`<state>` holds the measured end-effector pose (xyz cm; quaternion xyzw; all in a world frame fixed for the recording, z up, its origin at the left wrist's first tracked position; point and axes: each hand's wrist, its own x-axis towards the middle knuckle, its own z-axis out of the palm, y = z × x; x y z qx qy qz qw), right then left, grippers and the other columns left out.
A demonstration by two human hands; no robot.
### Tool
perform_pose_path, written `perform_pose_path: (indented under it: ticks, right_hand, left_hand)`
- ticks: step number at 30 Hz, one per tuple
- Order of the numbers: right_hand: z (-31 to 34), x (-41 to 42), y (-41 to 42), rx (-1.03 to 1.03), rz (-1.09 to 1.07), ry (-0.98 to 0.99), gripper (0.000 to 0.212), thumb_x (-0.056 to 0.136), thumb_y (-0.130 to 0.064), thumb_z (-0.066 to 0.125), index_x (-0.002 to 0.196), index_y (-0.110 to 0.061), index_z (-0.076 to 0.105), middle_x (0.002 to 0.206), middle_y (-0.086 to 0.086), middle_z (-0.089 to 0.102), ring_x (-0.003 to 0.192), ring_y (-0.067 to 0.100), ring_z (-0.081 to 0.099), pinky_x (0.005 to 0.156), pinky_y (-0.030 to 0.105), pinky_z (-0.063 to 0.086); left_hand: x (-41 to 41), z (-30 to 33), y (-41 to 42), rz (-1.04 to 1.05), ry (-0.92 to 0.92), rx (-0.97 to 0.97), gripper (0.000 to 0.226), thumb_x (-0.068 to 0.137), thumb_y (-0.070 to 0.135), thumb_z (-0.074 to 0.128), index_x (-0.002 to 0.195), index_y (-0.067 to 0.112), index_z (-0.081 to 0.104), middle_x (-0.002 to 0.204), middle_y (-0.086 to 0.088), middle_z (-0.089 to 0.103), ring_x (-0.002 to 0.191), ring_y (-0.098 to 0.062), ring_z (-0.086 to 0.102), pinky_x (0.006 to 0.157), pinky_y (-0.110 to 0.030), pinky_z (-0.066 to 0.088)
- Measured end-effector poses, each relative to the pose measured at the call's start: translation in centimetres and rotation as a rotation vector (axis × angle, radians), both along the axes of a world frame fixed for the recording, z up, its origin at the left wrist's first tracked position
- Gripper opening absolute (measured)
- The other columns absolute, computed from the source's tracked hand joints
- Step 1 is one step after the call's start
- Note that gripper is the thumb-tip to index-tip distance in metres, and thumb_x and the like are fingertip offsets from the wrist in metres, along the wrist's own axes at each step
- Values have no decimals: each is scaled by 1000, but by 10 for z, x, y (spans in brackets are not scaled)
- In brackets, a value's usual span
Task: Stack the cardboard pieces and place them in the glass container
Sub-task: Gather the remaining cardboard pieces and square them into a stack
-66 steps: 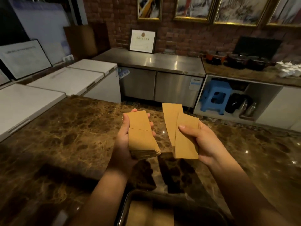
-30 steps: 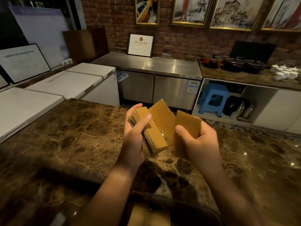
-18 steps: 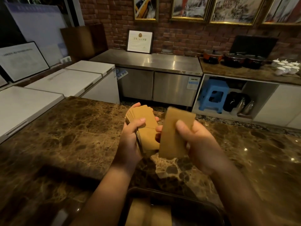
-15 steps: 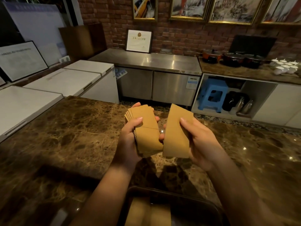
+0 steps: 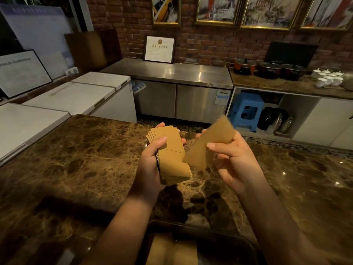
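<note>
My left hand (image 5: 150,161) grips a fanned stack of tan cardboard pieces (image 5: 172,153) above the brown marble counter, thumb across the top piece. My right hand (image 5: 232,161) pinches a single cardboard piece (image 5: 208,144), tilted with its far end up to the right and its lower corner close to the stack. The glass container (image 5: 246,243) sits at the near counter edge below my arms, with cardboard pieces (image 5: 172,249) lying inside it; its near part is cut off by the frame.
The marble counter (image 5: 80,161) spreads left and right of my hands. White chest freezers (image 5: 63,100) stand to the left. Beyond the counter are a steel cabinet (image 5: 177,92), a blue stool (image 5: 246,109) and pots (image 5: 267,69) along the brick wall.
My right hand has drawn its single piece away from the stack and tilted it up to the right. The left hand holds the stack in nearly the same place.
</note>
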<state>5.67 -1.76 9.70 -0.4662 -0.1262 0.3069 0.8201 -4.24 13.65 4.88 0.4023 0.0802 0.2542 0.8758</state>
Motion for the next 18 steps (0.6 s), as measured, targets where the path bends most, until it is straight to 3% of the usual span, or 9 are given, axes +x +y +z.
perform_pose_path:
  ticks: [3,5,8,10,12,14,16,18]
  right_hand:
    - [1,0,1,297,-37,161,54,52,10,53,101,-11,60,71,8,70,66,21,72,65,38,60]
    - [1,-4,5,343,-32,186,53,53,-5,60,106,-12,59,67,5,57,54,18,55,57,34,50]
    - [2,-7,13,305,-34,177,59,62,-39,81,112,-14,61,74,6,56,56,16,47,50,29,40]
    - [2,-4,16,258,20,150,57,67,-39,81,114,-11,65,85,8,65,64,16,56,51,28,49]
    - [0,-1,17,176,82,157,43,84,-32,70,120,-9,69,106,11,75,85,18,71,68,32,63]
    - [-1,3,17,51,96,124,35,96,-35,58,120,-14,73,118,11,75,99,21,74,83,37,62]
    - [0,8,16,-75,112,44,34,98,-43,56,113,-22,78,115,8,76,92,21,75,81,40,61]
    - [4,12,13,-163,140,7,34,96,-48,56,109,-27,79,105,6,79,84,22,77,73,41,61]
  left_hand:
    - [3,6,-2,-25,1,-58,53,84,28,65,135,29,57,124,-15,71,105,-31,71,76,-46,61]
    - [8,5,-4,-74,13,-102,48,83,26,65,131,29,61,120,-15,72,101,-30,72,74,-45,61]
    - [12,4,-9,-95,29,-89,46,84,25,67,129,29,64,125,-17,70,105,-32,71,76,-44,61]
    - [13,3,-8,-113,21,-64,50,83,26,72,131,31,63,125,-17,70,108,-33,70,80,-45,59]
    - [12,3,-7,-155,12,-63,54,82,26,75,134,29,61,124,-14,71,106,-30,71,84,-45,56]
    - [14,4,-6,-154,103,-13,61,75,29,79,133,23,60,124,-12,69,98,-22,74,79,-39,59]
    - [13,4,-7,-128,222,48,61,68,38,77,125,22,61,127,-12,66,87,-14,76,67,-30,60]
    - [12,-1,-7,-130,201,37,62,68,41,77,126,23,63,128,-15,69,90,-17,76,67,-31,61]
